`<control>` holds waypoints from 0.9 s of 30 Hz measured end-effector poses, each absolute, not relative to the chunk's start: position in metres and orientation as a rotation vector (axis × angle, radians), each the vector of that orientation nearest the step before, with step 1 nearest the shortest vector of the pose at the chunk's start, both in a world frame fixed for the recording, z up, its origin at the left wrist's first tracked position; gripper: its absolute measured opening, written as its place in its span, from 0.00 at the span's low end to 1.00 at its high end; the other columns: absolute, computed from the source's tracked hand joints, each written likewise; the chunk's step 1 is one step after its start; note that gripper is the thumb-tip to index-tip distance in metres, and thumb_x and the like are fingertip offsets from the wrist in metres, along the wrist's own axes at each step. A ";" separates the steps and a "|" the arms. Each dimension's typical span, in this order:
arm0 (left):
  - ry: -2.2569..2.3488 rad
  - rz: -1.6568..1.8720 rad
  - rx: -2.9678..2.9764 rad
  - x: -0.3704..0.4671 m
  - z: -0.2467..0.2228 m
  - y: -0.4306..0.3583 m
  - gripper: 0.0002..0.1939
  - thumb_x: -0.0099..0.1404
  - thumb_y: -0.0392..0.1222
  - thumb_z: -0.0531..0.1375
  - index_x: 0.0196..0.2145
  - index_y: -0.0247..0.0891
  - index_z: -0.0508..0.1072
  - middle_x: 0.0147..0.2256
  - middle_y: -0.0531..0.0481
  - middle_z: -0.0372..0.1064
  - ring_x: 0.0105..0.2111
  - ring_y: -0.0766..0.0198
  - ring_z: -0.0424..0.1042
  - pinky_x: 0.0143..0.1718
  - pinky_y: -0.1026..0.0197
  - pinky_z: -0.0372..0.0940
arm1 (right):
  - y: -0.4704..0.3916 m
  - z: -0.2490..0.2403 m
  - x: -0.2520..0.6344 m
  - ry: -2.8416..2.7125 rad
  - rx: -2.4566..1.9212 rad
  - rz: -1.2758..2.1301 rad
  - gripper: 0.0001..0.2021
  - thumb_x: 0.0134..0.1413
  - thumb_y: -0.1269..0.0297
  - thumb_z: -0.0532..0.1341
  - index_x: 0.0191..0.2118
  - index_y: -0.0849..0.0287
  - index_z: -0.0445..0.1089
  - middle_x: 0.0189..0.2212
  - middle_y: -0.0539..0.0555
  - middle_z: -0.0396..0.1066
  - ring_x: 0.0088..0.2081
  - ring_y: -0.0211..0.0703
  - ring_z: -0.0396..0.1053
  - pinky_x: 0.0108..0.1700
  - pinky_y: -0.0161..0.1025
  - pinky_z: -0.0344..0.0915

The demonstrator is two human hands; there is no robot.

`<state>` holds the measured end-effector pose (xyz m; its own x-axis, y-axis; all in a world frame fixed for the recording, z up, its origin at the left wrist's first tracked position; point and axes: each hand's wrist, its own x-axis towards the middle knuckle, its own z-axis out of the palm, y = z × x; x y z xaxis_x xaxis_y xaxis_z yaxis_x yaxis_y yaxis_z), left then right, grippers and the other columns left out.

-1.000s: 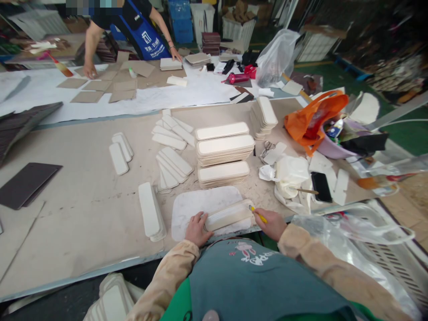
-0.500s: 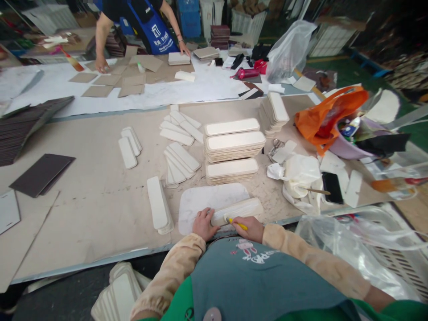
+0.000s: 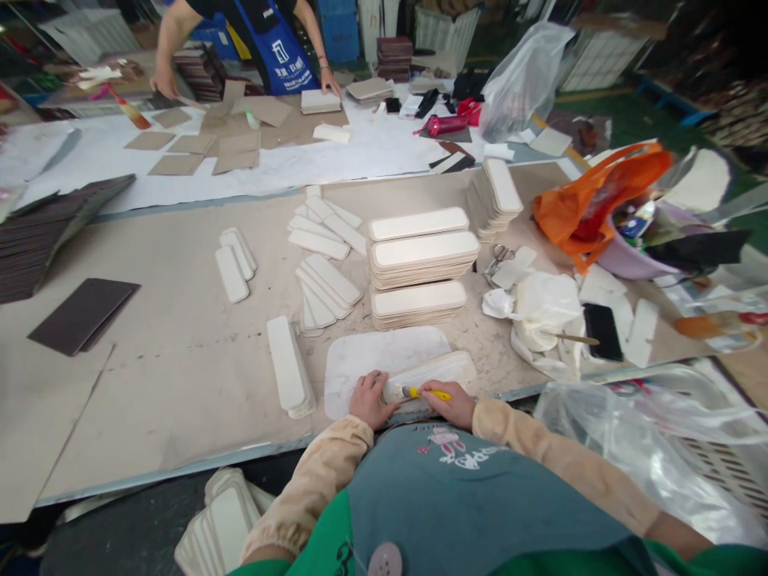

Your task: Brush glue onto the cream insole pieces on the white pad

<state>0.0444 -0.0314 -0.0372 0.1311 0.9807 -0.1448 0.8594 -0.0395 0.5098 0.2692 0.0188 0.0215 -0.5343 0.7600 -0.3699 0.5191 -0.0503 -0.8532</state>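
My right hand (image 3: pixel 451 402) is wrapped round a yellow-handled tool (image 3: pixel 433 394), whose tip touches the left part of a long pale strip (image 3: pixel 435 373). My left hand (image 3: pixel 372 398) presses on the left end of that strip, its fingers spread. Under the strip lies a white rounded board (image 3: pixel 354 360) near the table's front edge. Just behind are stacks of long white strips (image 3: pixel 418 299), and a smaller stack (image 3: pixel 289 364) stands to the left of the board.
Fanned white pieces (image 3: pixel 328 288) lie at mid-table. On the right are scissors (image 3: pixel 499 258), a white plastic bundle (image 3: pixel 546 308), a phone (image 3: pixel 603 332) and an orange bag (image 3: pixel 600 208). Dark sheets (image 3: pixel 84 314) lie left. Across the table, a person in a blue apron (image 3: pixel 282 52) handles boards.
The tool tip has shifted slightly left along the strip, its handle now lying flatter. My left hand stays on the strip. The other person's hand at the left has moved up and left.
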 end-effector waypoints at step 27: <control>1.807 0.321 1.977 0.048 -0.044 -0.032 0.35 0.50 0.52 0.64 0.54 0.42 0.64 0.53 0.42 0.61 0.50 0.50 0.60 0.52 0.47 0.60 | 0.030 0.026 0.384 -1.737 -1.758 1.300 0.18 0.55 0.50 0.52 0.37 0.58 0.70 0.19 0.49 0.67 0.23 0.42 0.66 0.30 0.38 0.64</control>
